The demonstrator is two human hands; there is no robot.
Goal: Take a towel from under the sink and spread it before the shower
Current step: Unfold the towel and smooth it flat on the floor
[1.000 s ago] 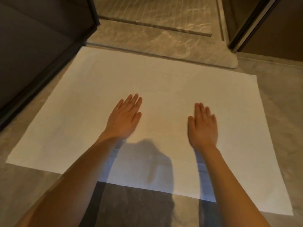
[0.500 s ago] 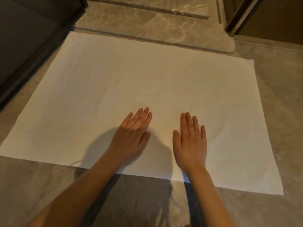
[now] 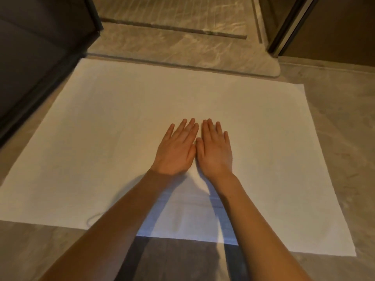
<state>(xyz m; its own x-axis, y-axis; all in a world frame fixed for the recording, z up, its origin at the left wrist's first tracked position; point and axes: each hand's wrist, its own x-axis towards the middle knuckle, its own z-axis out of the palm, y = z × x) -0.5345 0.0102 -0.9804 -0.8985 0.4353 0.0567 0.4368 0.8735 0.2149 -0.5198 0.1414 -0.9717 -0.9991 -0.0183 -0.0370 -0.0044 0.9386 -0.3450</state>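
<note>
A white towel (image 3: 105, 138) lies spread flat on the stone floor, its far edge along the raised marble shower threshold (image 3: 182, 51). My left hand (image 3: 176, 149) and my right hand (image 3: 216, 150) rest palm down on the towel's middle, side by side, thumbs nearly touching. Both hands are flat with fingers stretched out, holding nothing. My forearms cast shadows over the towel's near edge.
A dark glass panel and frame (image 3: 40, 67) stand at the left, close to the towel's left edge. Another dark frame (image 3: 288, 27) rises at the upper right. Bare grey stone floor (image 3: 341, 138) runs right of the towel and in front of it.
Both hands have slid together toward the towel's middle, from well apart to almost touching. The view has shifted back, and the towel stays flat.
</note>
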